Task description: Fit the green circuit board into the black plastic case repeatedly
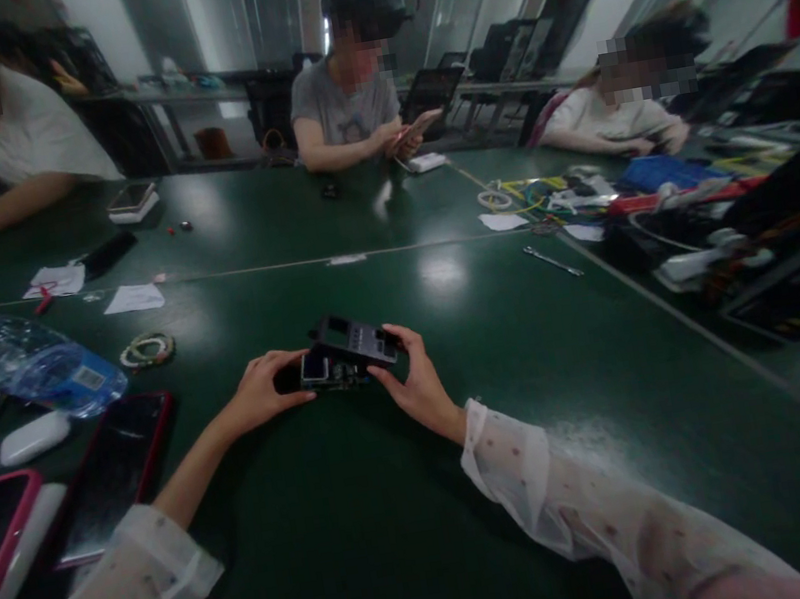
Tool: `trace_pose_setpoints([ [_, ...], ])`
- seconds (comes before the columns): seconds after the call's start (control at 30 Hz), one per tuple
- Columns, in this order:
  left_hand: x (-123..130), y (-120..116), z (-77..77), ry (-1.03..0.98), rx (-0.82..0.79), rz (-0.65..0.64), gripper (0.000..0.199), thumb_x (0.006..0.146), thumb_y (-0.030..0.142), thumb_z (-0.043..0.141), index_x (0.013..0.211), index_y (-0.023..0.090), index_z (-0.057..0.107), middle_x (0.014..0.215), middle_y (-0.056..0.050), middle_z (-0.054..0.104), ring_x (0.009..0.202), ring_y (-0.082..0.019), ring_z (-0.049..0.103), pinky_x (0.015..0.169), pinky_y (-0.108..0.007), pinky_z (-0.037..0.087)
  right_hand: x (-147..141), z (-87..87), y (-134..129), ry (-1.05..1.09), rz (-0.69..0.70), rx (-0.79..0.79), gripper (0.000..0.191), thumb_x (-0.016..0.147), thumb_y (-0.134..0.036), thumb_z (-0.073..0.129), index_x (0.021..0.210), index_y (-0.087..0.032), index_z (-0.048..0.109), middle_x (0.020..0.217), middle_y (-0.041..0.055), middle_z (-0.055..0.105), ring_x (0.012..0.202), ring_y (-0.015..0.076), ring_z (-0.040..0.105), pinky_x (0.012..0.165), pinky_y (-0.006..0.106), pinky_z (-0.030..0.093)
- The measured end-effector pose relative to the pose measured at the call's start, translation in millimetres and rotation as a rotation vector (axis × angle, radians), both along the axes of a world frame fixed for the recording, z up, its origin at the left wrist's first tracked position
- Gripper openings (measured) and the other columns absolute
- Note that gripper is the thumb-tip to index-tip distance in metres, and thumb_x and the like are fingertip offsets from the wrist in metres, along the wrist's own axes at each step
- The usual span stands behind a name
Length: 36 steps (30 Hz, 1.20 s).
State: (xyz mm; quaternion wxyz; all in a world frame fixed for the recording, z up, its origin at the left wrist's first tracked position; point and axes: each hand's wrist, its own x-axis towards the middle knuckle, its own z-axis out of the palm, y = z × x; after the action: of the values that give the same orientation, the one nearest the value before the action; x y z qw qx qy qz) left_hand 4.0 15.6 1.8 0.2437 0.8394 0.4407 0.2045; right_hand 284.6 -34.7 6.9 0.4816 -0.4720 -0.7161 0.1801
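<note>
My left hand (pixel 257 395) is closed on the left end of a small circuit board (pixel 340 374) with a little dark screen. My right hand (pixel 419 383) pinches the right end of a dark grey plastic cover (pixel 356 335), which has a rectangular window and small holes. The cover is tilted over the upper right part of the board. Whether the two parts touch I cannot tell. Both are in front of me, above or on the dark green table (pixel 346 531).
At left lie a water bottle (pixel 37 357), a red-edged phone (pixel 116 476), a white case (pixel 34 438) and a beaded bracelet (pixel 148 350). A wrench (pixel 553 260) and tangled cables (pixel 543 196) lie at right. Across the table sit several people, one holding a phone (pixel 418 127).
</note>
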Motion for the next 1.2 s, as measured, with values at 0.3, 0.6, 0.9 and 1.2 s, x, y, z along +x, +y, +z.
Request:
trace_pose_setpoints([
  [0.3, 0.6, -4.5, 10.5, 0.021, -0.049, -0.019, 0.064, 0.079, 0.053, 0.067, 0.136, 0.037, 0.045, 0.130, -0.003, 0.056, 0.121, -0.030, 0.048, 0.103, -0.050, 0.031, 27.3, -13.2, 24.2, -0.013, -0.188, -0.129, 0.053, 0.081, -0.027, 0.064, 0.128, -0.017, 0.040, 0.118, 0.0141, 0.056, 0.108, 0.0272, 0.058, 0.095, 0.047, 0.048],
  [0.6, 1.0, -5.0, 9.1, 0.001, -0.035, -0.006, 0.060, 0.079, 0.054, 0.066, 0.133, 0.036, 0.048, 0.128, -0.003, 0.056, 0.120, -0.028, 0.049, 0.104, -0.049, 0.031, 27.2, -14.1, 24.2, -0.222, -0.256, -0.077, 0.064, 0.078, -0.025, 0.067, 0.134, -0.013, 0.039, 0.121, 0.0169, 0.050, 0.113, 0.0307, 0.048, 0.098, 0.052, 0.044],
  [0.9, 1.8, -5.3, 7.7, 0.010, 0.004, 0.001, 0.058, 0.078, 0.056, 0.067, 0.129, 0.032, 0.052, 0.124, -0.004, 0.058, 0.118, -0.028, 0.051, 0.102, -0.047, 0.033, 26.6, -12.9, 25.0, -0.223, -0.189, -0.102, 0.051, 0.080, -0.019, 0.062, 0.129, -0.018, 0.045, 0.120, 0.0133, 0.054, 0.111, 0.0285, 0.051, 0.098, 0.051, 0.045],
  [1.2, 2.0, -5.9, 10.6, 0.018, -0.007, -0.009, 0.058, 0.079, 0.055, 0.066, 0.130, 0.031, 0.051, 0.125, -0.004, 0.058, 0.118, -0.027, 0.050, 0.103, -0.046, 0.032, 27.4, -16.0, 24.4, -0.175, -0.230, -0.095, 0.052, 0.081, -0.020, 0.062, 0.129, -0.015, 0.043, 0.118, 0.0154, 0.054, 0.111, 0.0293, 0.053, 0.097, 0.050, 0.046],
])
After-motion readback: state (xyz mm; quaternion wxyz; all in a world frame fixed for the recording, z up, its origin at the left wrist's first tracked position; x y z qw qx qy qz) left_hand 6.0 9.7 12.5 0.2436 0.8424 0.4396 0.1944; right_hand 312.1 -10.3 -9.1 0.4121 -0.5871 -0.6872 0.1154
